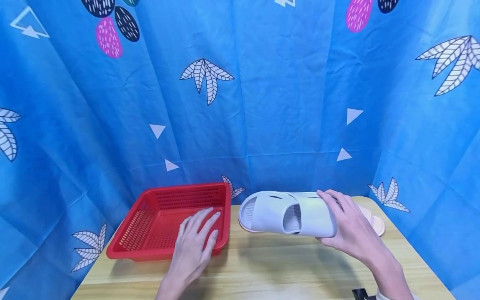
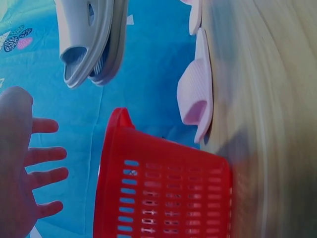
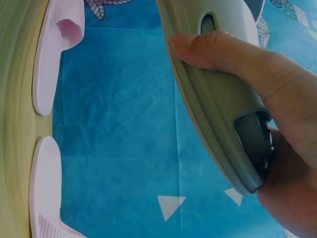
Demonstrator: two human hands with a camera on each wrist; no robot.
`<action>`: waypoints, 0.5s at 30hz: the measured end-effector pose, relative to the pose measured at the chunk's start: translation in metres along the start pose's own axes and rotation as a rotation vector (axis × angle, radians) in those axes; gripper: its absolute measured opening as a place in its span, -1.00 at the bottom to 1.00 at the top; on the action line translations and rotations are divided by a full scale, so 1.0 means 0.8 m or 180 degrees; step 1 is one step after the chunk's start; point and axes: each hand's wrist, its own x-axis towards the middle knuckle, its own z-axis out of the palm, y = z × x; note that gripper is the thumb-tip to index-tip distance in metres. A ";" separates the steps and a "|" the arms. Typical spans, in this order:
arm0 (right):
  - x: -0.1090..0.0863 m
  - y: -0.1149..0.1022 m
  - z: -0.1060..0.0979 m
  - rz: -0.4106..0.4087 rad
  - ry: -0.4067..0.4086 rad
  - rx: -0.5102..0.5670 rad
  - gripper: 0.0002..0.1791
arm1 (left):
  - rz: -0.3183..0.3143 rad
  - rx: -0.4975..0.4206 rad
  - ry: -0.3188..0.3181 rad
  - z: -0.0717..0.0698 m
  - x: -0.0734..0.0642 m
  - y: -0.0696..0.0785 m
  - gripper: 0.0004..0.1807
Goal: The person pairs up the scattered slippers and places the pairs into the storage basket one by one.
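Note:
My right hand (image 1: 350,227) grips a pair of light grey slippers (image 1: 271,214) by one end and holds them up above the table. In the left wrist view the two slippers (image 2: 86,29) hang pressed together. The right thumb (image 3: 213,49) lies along the side of one slipper in the right wrist view. To the left, my left hand (image 1: 193,246) hovers over the near right side of a red plastic basket (image 1: 226,216), its fingers spread and holding nothing.
Two pink slippers (image 3: 47,173) lie on the wooden table (image 1: 277,275); in the head view one pink slipper (image 1: 378,225) shows behind my right hand. A blue patterned curtain (image 1: 277,104) encloses the back and sides of the table.

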 end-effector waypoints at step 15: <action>-0.001 0.000 0.000 0.0002 0.0004 -0.0001 0.34 | -0.0091 0.0160 0.0304 -0.012 -0.029 -0.035 -0.52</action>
